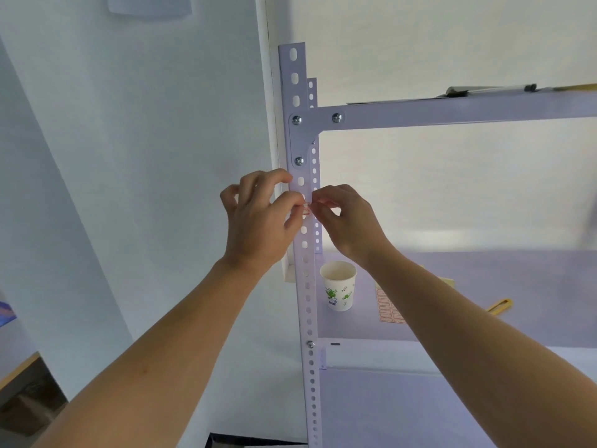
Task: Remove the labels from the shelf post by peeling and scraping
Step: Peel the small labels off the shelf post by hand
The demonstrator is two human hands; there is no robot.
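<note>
A white wall [145, 124] is behind the shelf post [307, 286]. The left hand [258, 218] grips the post with bent fingers. The right hand [345, 221] pinches the little red label [306, 209] stuck between both hands

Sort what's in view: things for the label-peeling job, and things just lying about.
Job: post, label, left hand, right hand.
Lying about: cup, label sheet, yellow tool (untouched, perhaps a scraper).
</note>
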